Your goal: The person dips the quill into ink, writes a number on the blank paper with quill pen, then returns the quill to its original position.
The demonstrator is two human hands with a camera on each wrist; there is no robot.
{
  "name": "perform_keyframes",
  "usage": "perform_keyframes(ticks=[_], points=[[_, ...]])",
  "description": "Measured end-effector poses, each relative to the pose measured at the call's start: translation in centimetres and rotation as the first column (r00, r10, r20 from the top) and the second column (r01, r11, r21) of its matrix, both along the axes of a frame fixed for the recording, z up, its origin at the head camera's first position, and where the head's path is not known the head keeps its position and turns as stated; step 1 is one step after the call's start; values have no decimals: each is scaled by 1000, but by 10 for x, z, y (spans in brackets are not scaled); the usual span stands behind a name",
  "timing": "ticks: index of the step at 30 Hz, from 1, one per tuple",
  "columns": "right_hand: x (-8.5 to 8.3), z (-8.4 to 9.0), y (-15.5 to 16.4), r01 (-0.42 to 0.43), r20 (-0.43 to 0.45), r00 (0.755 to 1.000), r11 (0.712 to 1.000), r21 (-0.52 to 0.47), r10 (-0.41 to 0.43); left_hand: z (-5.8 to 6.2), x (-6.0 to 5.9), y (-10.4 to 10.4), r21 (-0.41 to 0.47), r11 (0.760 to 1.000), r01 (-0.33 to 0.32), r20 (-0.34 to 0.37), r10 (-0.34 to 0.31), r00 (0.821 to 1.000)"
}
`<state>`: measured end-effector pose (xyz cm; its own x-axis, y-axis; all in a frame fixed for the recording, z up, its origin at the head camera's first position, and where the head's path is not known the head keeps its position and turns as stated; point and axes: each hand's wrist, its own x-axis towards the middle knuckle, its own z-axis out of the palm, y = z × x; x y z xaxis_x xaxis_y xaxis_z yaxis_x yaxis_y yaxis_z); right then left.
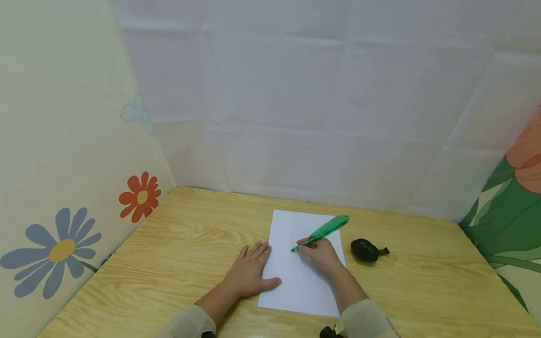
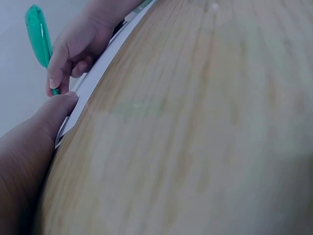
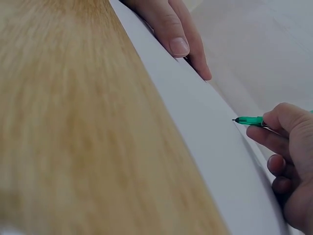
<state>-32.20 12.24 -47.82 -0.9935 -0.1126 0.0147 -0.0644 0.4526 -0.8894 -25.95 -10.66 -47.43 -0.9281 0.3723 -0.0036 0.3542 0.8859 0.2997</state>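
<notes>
Pinching a green pen [image 1: 323,231] in my right hand [image 1: 322,254], I have my thumb and fingers curled round its lower end, with the tip just off or on the sheet of paper [image 1: 302,286]; I cannot tell if it touches. The pen's broad, leaf-like top tilts up and away from the paper toward the far right. From the right wrist view the dark tip sticks out of my fingers [image 3: 274,142] over the paper's white surface.

My left hand [image 1: 250,271] lies flat, fingers straight and holding nothing, on the table [image 1: 169,263] at the paper's left edge, with the thumb [image 2: 58,105] pressing on the paper's near left part.

The paper lies on the wooden table, its long side running away from me. 1 dark rounded object [image 1: 366,250] sits on the table just right of the paper, near its far right corner, apart from my hand
</notes>
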Motion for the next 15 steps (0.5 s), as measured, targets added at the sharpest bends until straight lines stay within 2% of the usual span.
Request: perform_keyframes(ticks=[15], points=[[4, 1, 0, -20, 16, 1000, 1000, 0, 20, -3, -3, 0, 1, 1000, 2, -2, -2, 1000]])
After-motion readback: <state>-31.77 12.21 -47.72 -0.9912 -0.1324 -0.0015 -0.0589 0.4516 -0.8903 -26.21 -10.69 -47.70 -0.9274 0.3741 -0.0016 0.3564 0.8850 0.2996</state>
